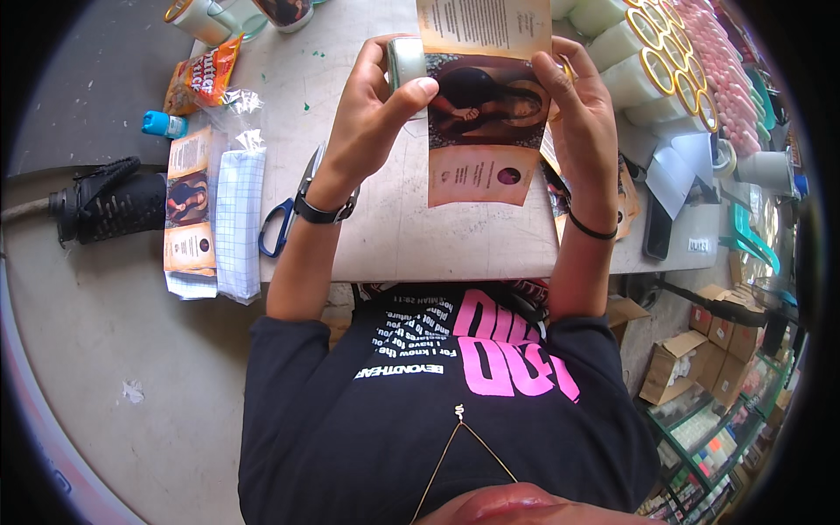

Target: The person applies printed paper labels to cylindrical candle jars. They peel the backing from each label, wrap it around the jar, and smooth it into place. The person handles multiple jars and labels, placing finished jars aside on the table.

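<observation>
A glass candle jar (406,59) lies sideways between my two hands, its base end at the left and a bit of gold rim showing at the right. Over it is a long printed paper label (485,98) with a portrait in the middle and writing at both ends. My left hand (377,111) grips the base end, thumb on the label's left edge. With the thumb on the label's right edge, my right hand (581,102) holds the rim end. The label's near end hangs free above the table. Most of the jar is hidden behind the label.
Blue-handled scissors (278,226) lie by my left wrist. Further left are a label stack (189,203), a plastic-wrapped roll (239,223) and a snack bag (203,75). Several gold-rimmed candles (646,75) stand at the right, near a phone (657,226).
</observation>
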The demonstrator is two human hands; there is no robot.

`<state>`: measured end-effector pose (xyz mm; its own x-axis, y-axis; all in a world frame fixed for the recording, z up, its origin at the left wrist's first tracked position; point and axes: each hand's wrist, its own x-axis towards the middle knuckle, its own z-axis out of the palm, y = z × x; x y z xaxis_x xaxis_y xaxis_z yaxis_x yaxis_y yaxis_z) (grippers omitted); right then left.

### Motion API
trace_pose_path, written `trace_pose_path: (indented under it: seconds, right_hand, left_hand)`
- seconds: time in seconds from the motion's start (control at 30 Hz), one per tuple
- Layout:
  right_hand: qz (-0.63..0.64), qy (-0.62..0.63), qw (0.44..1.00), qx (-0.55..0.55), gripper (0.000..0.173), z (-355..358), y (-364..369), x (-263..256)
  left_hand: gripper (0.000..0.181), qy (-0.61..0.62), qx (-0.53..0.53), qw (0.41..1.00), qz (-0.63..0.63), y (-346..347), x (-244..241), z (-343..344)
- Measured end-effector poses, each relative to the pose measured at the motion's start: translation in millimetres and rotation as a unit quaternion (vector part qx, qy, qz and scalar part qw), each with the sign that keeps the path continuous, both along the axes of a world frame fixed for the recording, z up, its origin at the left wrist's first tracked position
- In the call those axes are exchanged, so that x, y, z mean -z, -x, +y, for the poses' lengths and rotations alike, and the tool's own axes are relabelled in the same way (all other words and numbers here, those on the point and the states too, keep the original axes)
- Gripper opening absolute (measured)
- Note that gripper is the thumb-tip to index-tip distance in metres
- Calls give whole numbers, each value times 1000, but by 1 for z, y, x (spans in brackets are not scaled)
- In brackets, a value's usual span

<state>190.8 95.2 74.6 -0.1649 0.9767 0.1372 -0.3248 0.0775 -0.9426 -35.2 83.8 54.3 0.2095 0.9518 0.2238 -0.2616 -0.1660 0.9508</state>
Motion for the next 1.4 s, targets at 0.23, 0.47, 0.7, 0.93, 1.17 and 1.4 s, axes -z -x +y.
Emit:
trace_pose_path:
  seconds: [0.23, 0.47, 0.7, 0.93, 1.17, 1.4]
  right_hand:
    - [-15, -172, 981, 84, 20, -2, 4, -1]
    - [51, -146, 986, 69, 12, -8, 8, -8]
    - [84, -138, 986, 29, 8, -10, 2, -9]
    - [80, -137, 987, 28, 11, -12, 0, -11]
    - [84, -119, 989, 37, 11, -10, 0, -7]
    - [59, -121, 990, 44, 9, -7, -3, -3]
  left_hand:
    - [55, -39, -26, 998, -32, 0, -10, -6]
    - [60, -42, -22, 999, -21, -1, -4, -5]
    - [59, -43, -10, 998, -38, 0, -3, -3]
    - [60, -53, -14, 998, -15, 0, -2, -2]
    - [59, -39, -11, 999, -16, 0, -4, -3]
    - [58, -43, -17, 999, -12, -1, -3, -3]
